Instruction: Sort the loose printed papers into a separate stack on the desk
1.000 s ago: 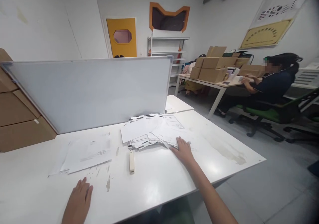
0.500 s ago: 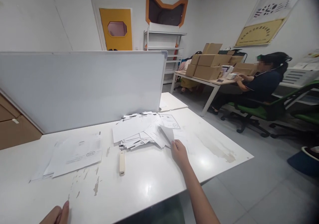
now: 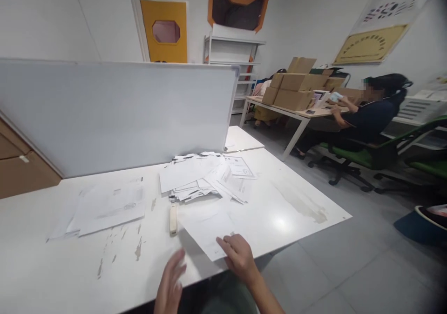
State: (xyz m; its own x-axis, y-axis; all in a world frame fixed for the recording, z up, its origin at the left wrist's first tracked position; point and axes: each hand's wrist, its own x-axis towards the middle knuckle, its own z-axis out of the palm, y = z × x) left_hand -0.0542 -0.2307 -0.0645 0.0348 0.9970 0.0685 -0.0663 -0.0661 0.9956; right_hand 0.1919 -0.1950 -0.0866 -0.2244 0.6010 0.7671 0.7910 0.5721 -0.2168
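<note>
My right hand (image 3: 238, 257) rests with curled fingers on the near corner of a single white sheet (image 3: 206, 226), which lies on the white table (image 3: 272, 211) close to its front edge. My left hand (image 3: 171, 281) hovers just left of that sheet, fingers stretched out, a little blurred, holding nothing. Behind the sheet sits a messy heap of printed papers (image 3: 204, 177). A slim cream-coloured stapler-like tool (image 3: 173, 219) lies beside the sheet's left edge.
A second stack of papers (image 3: 104, 207) lies at the left. A whiteboard panel (image 3: 115, 114) stands along the table's back. Cardboard boxes (image 3: 21, 160) sit far left. A person in a green chair (image 3: 366, 114) works at another table with boxes (image 3: 296, 90).
My right hand has pulled one sheet from the heap toward the table's front edge. My left hand has come in from the lower left to beside the sheet.
</note>
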